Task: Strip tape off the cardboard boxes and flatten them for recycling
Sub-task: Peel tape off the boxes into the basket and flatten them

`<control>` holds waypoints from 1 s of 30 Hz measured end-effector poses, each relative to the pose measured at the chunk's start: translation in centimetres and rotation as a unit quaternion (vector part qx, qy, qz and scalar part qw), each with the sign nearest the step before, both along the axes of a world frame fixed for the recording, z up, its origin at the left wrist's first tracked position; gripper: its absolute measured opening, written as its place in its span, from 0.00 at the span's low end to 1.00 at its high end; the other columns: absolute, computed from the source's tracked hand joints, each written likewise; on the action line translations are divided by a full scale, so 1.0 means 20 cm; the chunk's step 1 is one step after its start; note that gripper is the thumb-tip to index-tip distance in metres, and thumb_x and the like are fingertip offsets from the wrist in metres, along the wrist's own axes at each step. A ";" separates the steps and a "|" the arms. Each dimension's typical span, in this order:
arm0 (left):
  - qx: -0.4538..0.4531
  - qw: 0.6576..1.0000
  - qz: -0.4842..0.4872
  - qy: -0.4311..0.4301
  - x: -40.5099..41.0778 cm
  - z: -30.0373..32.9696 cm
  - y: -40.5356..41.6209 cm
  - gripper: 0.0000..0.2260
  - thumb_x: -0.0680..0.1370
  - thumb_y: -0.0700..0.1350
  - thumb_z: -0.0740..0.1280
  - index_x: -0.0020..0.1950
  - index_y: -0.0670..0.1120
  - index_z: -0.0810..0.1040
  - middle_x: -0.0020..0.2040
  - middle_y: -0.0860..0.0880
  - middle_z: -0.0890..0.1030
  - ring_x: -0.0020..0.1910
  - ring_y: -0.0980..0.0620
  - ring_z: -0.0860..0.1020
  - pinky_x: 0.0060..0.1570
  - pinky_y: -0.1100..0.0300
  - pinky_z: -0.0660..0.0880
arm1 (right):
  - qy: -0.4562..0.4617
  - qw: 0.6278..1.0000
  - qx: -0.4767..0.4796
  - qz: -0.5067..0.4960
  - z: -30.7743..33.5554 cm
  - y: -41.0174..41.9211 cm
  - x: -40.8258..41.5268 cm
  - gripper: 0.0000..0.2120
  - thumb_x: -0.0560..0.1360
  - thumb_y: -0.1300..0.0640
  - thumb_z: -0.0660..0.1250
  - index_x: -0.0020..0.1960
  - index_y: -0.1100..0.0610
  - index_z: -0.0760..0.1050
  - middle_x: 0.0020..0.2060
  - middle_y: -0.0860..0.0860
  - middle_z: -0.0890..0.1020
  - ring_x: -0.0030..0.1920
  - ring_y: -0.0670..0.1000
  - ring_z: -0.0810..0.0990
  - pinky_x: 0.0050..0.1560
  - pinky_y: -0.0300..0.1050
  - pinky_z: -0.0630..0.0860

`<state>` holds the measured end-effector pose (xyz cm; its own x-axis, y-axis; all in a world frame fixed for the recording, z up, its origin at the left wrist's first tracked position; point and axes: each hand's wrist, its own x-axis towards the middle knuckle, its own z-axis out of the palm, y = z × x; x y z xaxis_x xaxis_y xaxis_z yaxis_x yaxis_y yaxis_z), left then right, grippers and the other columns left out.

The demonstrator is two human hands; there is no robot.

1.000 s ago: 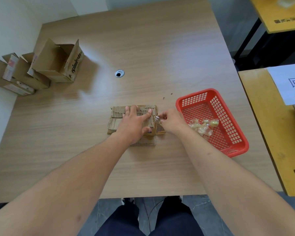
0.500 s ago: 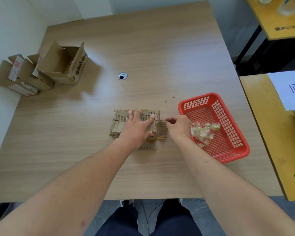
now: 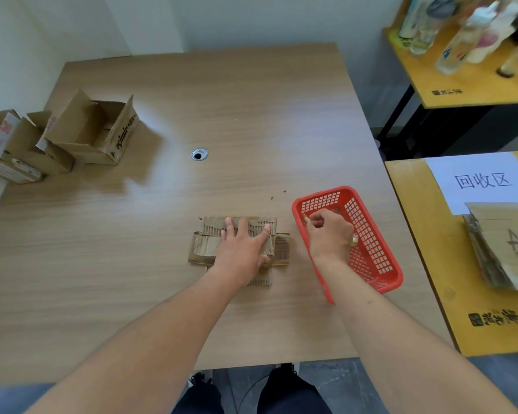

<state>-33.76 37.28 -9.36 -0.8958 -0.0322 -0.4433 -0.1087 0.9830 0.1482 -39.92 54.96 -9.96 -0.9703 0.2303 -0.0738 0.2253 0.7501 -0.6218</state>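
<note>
The step in hand is judged to be disposal of stripped tape: a flattened cardboard box [image 3: 222,243] is held down on the table [image 3: 251,115] while a small scrap is carried to the red basket [image 3: 380,264]

**Left hand.** The left hand [image 3: 240,249] is laid palm down on the flattened box, with the fingers straight and slightly spread. The torn corrugated edge of the box lies just beyond the fingertips [image 3: 229,221]; a printed flap projects from under the thumb side, towards the basket. The forearm is extended forward from the body.

**Right hand.** The right hand [image 3: 326,234] is held over the near-left part of the basket, its fingers curled. A small pale scrap appears to be pinched between thumb and forefinger at the basket's rim; it is too small to be identified with certainty as tape. A wad of clear crumpled tape [image 3: 354,240] is seen behind the knuckles, inside the basket.

**Next move.** The pinch is expected to be released so that the scrap falls inside the basket. The box should then be checked for remaining tape. It is probably to be transferred to the stack of flattened cardboard [image 3: 503,249] on the side table, beyond the basket.

**Remaining work.** Three open boxes [image 3: 87,130] stand unflattened, well apart from the left fingertips, at the far left of the table
</note>
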 end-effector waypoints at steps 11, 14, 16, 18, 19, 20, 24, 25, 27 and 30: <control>0.024 0.998 -0.007 0.053 0.06 -0.04 0.06 0.36 0.81 0.60 0.65 0.83 0.55 0.49 0.84 0.47 0.47 0.82 0.40 0.47 0.78 0.46 0.57 | 0.021 0.986 0.112 0.126 -0.05 0.03 0.09 0.07 0.79 0.57 0.66 0.51 0.54 0.83 0.44 0.53 0.85 0.45 0.57 0.81 0.45 0.46 0.74; 0.071 0.995 -0.007 0.067 0.07 -0.02 0.00 0.36 0.80 0.50 0.68 0.83 0.47 0.52 0.84 0.50 0.48 0.82 0.46 0.49 0.77 0.50 0.60 | 0.076 0.971 0.155 0.164 -0.02 -0.02 0.09 0.08 0.80 0.55 0.66 0.52 0.56 0.83 0.46 0.53 0.83 0.46 0.53 0.73 0.47 0.48 0.73; 0.093 0.991 -0.012 0.092 0.07 0.01 -0.05 0.36 0.78 0.47 0.69 0.82 0.45 0.55 0.83 0.49 0.52 0.82 0.48 0.51 0.77 0.54 0.57 | 0.075 0.970 0.171 0.155 -0.01 -0.04 0.08 0.08 0.80 0.54 0.67 0.52 0.57 0.83 0.47 0.53 0.80 0.47 0.51 0.69 0.49 0.47 0.73; 0.082 0.990 -0.008 0.114 0.08 0.04 -0.09 0.36 0.77 0.48 0.72 0.81 0.46 0.58 0.83 0.47 0.54 0.82 0.46 0.52 0.78 0.54 0.50 | 0.065 0.976 0.122 0.169 0.00 -0.06 0.08 0.09 0.81 0.54 0.67 0.53 0.57 0.83 0.47 0.52 0.78 0.47 0.51 0.71 0.46 0.45 0.71; 0.063 0.990 0.000 0.123 0.08 0.04 -0.11 0.37 0.76 0.50 0.73 0.79 0.47 0.59 0.82 0.46 0.55 0.81 0.44 0.51 0.79 0.50 0.48 | 0.063 0.977 0.082 0.188 0.00 -0.07 0.08 0.08 0.81 0.55 0.68 0.54 0.57 0.83 0.47 0.51 0.77 0.46 0.51 0.73 0.45 0.44 0.71; 0.038 0.991 0.017 0.128 0.09 0.03 -0.13 0.38 0.74 0.54 0.74 0.78 0.48 0.60 0.82 0.44 0.55 0.81 0.43 0.51 0.80 0.46 0.46 | 0.064 0.975 0.053 0.206 0.00 -0.08 0.09 0.08 0.80 0.56 0.68 0.54 0.58 0.83 0.47 0.51 0.76 0.45 0.51 0.74 0.45 0.44 0.71; 0.014 0.983 0.161 0.092 0.14 0.03 -0.19 0.43 0.67 0.58 0.79 0.75 0.48 0.62 0.76 0.41 0.59 0.76 0.37 0.63 0.75 0.42 0.62 | 0.060 0.978 0.020 0.198 -0.01 -0.11 0.12 0.07 0.80 0.56 0.67 0.53 0.57 0.83 0.44 0.52 0.84 0.43 0.53 0.82 0.48 0.48 0.78; 0.028 0.978 0.192 0.082 0.16 0.04 -0.20 0.43 0.68 0.56 0.80 0.75 0.47 0.62 0.74 0.42 0.61 0.71 0.38 0.69 0.68 0.45 0.70 | 0.048 0.982 0.007 0.182 -0.01 -0.12 0.13 0.07 0.80 0.55 0.67 0.54 0.56 0.83 0.44 0.52 0.85 0.43 0.52 0.83 0.49 0.47 0.79; 0.066 0.968 0.231 0.079 0.19 0.05 -0.21 0.37 0.70 0.51 0.80 0.71 0.44 0.63 0.69 0.43 0.65 0.58 0.39 0.78 0.53 0.49 0.77 | 0.008 0.990 -0.022 0.137 0.01 -0.14 0.14 0.07 0.80 0.55 0.67 0.55 0.55 0.82 0.43 0.50 0.85 0.43 0.50 0.83 0.47 0.43 0.77; 0.106 0.955 0.256 0.106 0.22 0.03 -0.21 0.29 0.72 0.46 0.79 0.64 0.43 0.64 0.62 0.44 0.71 0.55 0.39 0.78 0.53 0.48 0.76 | -0.044 0.995 -0.029 0.086 0.02 -0.16 0.13 0.07 0.79 0.52 0.67 0.46 0.52 0.81 0.41 0.47 0.84 0.43 0.50 0.81 0.44 0.42 0.70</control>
